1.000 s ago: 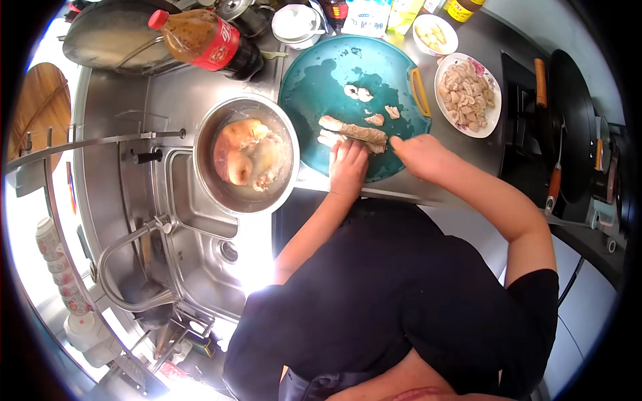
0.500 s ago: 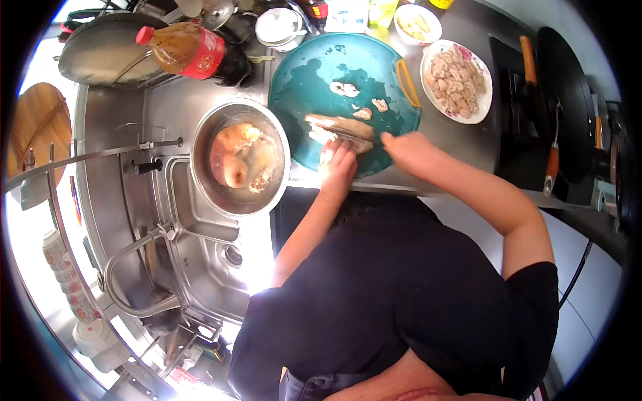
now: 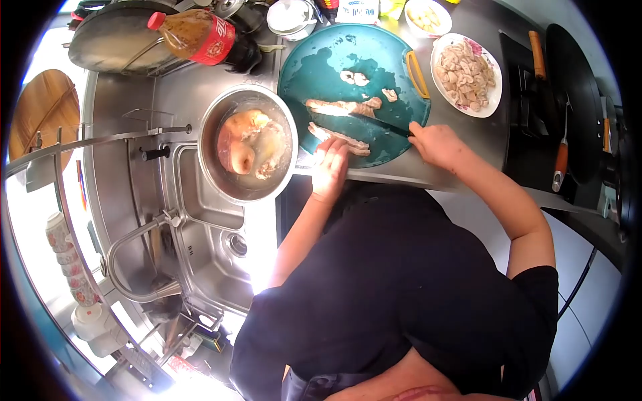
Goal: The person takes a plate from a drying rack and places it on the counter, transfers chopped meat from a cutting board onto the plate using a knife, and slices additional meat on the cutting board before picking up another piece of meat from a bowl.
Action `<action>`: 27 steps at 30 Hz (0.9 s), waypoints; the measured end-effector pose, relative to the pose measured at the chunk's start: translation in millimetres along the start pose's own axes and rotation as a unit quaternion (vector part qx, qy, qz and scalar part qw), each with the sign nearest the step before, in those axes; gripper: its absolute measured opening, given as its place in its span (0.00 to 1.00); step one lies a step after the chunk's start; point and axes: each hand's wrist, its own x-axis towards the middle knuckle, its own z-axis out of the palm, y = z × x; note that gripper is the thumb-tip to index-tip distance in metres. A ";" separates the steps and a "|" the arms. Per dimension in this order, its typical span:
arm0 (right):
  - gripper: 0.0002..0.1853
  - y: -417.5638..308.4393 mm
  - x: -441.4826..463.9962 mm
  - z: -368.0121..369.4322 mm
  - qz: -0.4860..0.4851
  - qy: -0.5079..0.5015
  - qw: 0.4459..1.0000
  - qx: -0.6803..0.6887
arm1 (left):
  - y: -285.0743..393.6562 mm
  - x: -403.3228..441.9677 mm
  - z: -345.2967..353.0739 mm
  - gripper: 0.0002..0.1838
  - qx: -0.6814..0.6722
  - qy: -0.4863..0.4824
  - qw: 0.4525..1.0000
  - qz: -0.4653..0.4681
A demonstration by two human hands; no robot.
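Note:
My right hand (image 3: 438,144) is wrapped round the dark handle of a knife (image 3: 384,125), whose blade points left across the round green cutting board (image 3: 317,63). The blade lies against the far strip of pale meat (image 3: 334,107). A second meat strip (image 3: 354,144) lies nearer me. My left hand (image 3: 331,170) has its bent fingers on the left end of that nearer strip; the fingertips partly cover it. Small pale pieces of meat (image 3: 354,78) lie farther back on the board.
Left of the board stands a steel bowl (image 3: 204,144) with meat in liquid, beside the sink (image 3: 207,230). A plate of cut meat (image 3: 496,83) is at the right, near a black wok (image 3: 575,100). A cola bottle (image 3: 210,41) and a small bowl (image 3: 428,19) stand behind.
The meat under the knife now lies as two separate strips. The knife has shifted to the far strip and my right hand rightward. My left hand stays by the nearer strip. The view has shifted slightly.

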 end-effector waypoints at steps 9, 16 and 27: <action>0.11 -12.4 4.5 -15.1 0.064 0.118 0.990 0.036 | -8.4 44.4 10.0 0.17 0.056 -0.065 0.996 -0.017; 0.10 -33.0 -34.8 3.9 0.070 0.141 0.985 0.069 | 4.5 43.3 15.0 0.15 0.062 -0.112 0.988 -0.085; 0.06 -49.8 -43.0 18.5 0.079 0.035 0.996 0.026 | 0.0 38.5 22.2 0.18 -0.019 -0.071 0.997 0.012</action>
